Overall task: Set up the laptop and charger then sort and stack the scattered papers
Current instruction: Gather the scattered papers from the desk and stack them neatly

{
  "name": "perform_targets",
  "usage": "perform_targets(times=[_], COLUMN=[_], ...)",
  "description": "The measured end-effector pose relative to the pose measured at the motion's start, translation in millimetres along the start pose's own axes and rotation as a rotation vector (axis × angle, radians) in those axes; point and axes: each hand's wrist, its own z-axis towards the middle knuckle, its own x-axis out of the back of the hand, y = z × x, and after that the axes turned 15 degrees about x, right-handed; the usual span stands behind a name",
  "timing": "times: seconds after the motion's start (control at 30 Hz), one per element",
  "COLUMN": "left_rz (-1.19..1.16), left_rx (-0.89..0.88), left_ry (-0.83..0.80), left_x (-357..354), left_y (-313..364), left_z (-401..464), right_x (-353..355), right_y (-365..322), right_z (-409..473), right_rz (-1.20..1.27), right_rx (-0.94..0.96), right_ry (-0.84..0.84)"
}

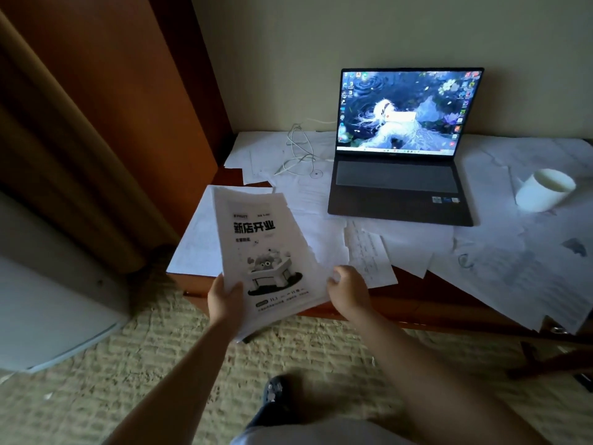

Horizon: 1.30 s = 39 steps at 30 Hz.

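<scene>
Both hands gripping paper stack (256, 248): left hand (224, 300) pinching near-left corner, right hand (348, 289) curling round near-right edge.

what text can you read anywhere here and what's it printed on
"新店开业": bold headline on the top flyer of the paper stack gripped by the left hand.
Flyer's smaller lines: too blurred.
Laptop screen icons and palm-rest stickers: too small.
Loose papers on the desk: print unreadable.

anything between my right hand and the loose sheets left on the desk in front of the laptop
Nothing visible does. The right hand is at the desk edge beside the held paper stack, and the loose sheets lie directly ahead. The laptop sits farther back.
</scene>
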Motion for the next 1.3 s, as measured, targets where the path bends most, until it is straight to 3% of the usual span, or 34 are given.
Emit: perform_targets(times=[0.1,0.2,0.3,0.43,0.57,0.73,0.97,1.3], left_rz=[0.013,0.022,0.037,0.038,0.024,-0.011,0.003,-0.076], left_rx=[-0.011,-0.021,-0.005,0.044,0.059,0.092,0.086,0.094], left_ry=[-0.041,-0.064,-0.063,-0.081,-0.113,-0.141,-0.108,0.062], left_x=[8,15,22,29,32,28,20,16], left_y=[11,22,31,35,38,34,17,-5], left_z=[21,47,69,92,98,89,65,21], right_x=[-12,-18,-26,-31,-14,20,31,38], right_y=[-5,-8,-12,-24,-19,6,23,42], right_z=[26,45,61,77,74,49,15,-24], right_rz=[-0.002,-0.045,0.108,0.273,0.214,0.049,0.139,0.240], right_rx=[-0.210,-0.420,-0.573,-0.569,-0.646,-0.585,-0.672,-0.629], right_ry=[0.115,0.125,0.131,0.277,0.415,0.334,0.242,0.442])
